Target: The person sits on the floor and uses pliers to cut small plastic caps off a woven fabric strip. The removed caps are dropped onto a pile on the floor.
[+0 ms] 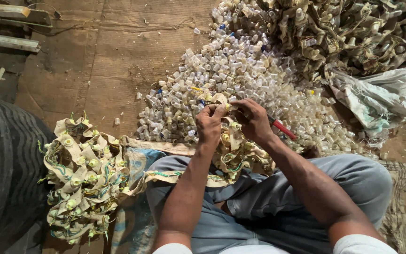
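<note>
Pinching a beige strip (231, 136) studded with yellow-green caps, left hand (210, 123) and right hand (254, 121) both closed on it, right also gripping a red-handled tool (282, 128); probably working one cap free; just beyond, heaping clear caps (240, 70) on brown flooring (109, 61); left of that heap, lying bundled strips (83, 178).

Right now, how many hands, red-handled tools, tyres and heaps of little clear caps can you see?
Hands: 2, the left hand and the right hand, both on a cream strip
Red-handled tool: 1, in the right hand
Tyre: 1
Heap of clear caps: 1
Total: 5
</note>
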